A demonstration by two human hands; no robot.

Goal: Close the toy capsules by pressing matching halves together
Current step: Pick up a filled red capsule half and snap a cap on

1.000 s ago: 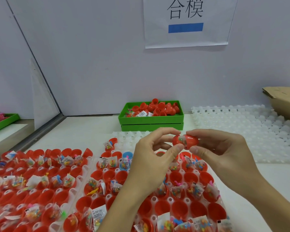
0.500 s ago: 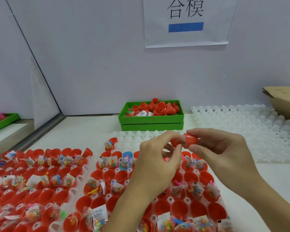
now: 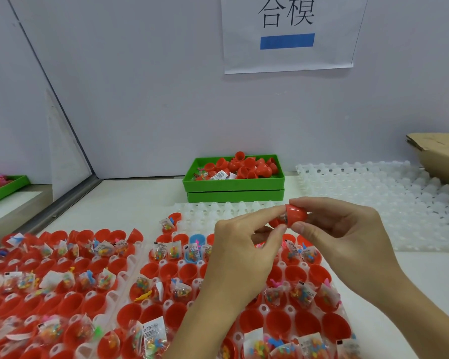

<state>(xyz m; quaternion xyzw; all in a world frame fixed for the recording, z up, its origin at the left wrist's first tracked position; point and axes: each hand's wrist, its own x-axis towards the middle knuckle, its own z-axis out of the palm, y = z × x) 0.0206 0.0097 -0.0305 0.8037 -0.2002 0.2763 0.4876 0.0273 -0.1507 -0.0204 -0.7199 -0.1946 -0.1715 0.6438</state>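
Head view: red capsule [image 3: 294, 216] pinched between fingers of left hand [image 3: 240, 251] and right hand [image 3: 347, 237]

The wall sign [image 3: 288, 32] reads "合模" above a blue bar.

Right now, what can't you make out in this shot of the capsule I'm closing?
Head view only:
- Red capsule: its left half is hidden behind the left hand; whether the seam is fully shut cannot be told.
- Right hand: its fingers cover the capsule's far side.
- Tray of red halves: cut off by the bottom edge and blurred there.
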